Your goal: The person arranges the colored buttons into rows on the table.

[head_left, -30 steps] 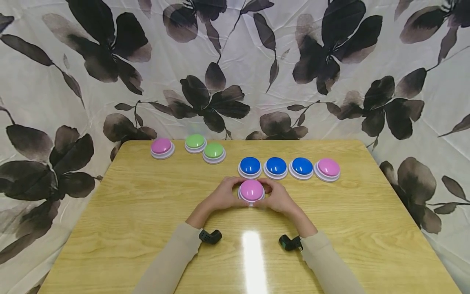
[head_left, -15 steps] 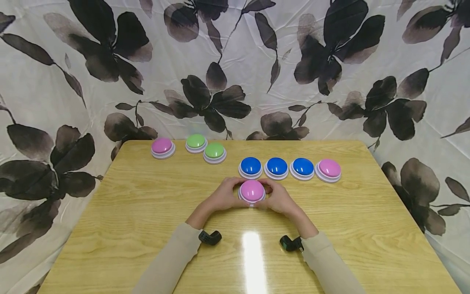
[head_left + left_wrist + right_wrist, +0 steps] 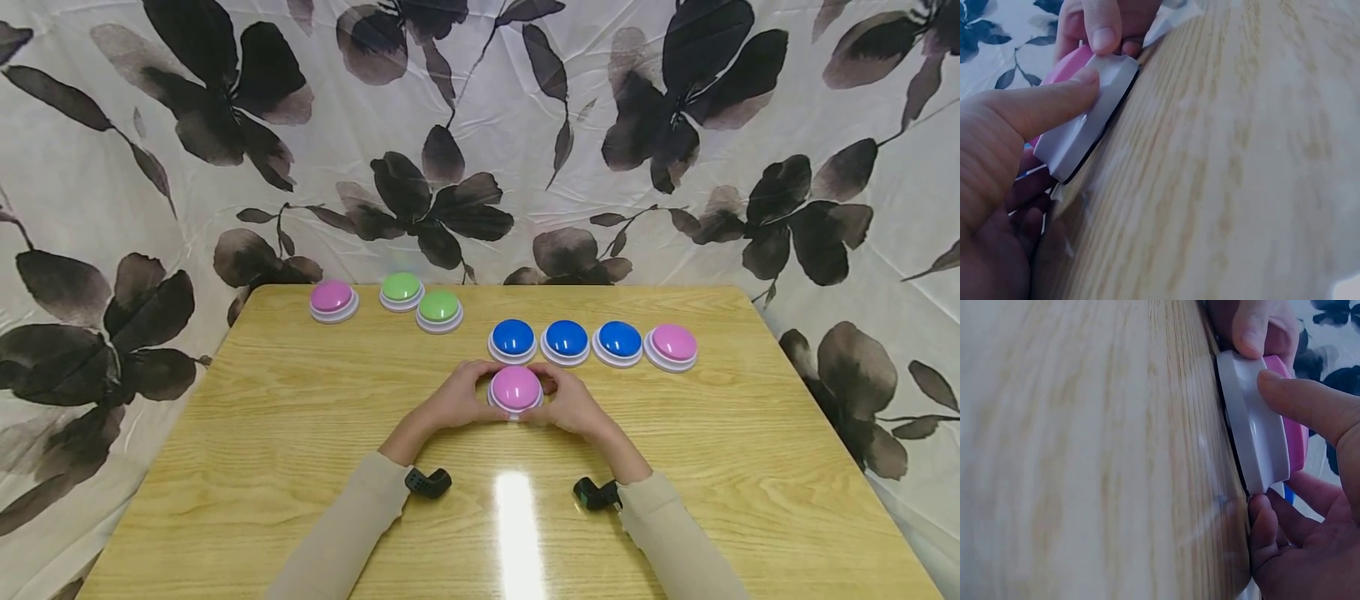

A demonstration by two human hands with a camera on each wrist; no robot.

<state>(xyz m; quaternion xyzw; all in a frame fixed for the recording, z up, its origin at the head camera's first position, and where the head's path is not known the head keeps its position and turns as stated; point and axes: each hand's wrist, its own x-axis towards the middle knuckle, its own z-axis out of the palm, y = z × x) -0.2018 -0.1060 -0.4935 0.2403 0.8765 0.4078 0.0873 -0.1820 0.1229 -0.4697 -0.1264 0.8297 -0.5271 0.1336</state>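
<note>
A: Here we are at the middle of the worktop (image 3: 285, 450), and the left hand (image 3: 459, 398) has the pink dome button (image 3: 515, 388) pinched, thumb along the near edge of its white base!

B: And the right hand (image 3: 567, 406) mirrors it, thumb in front, fingers curled round the other side. A two-handed grip, dome facing up!

A: Where's that button exactly?

B: Right in front of the left blue button (image 3: 513, 337); whether they touch, I cannot tell. Along that row come the middle blue button (image 3: 566, 338), the right blue button (image 3: 619, 339) and the end pink button (image 3: 673, 342).

A: Farther back, to the left?

B: The rear green button (image 3: 401, 287), the front green button (image 3: 438, 306) close beside it, and the far-left pink button (image 3: 332, 297), near the patterned cloth (image 3: 480, 100)!
</note>
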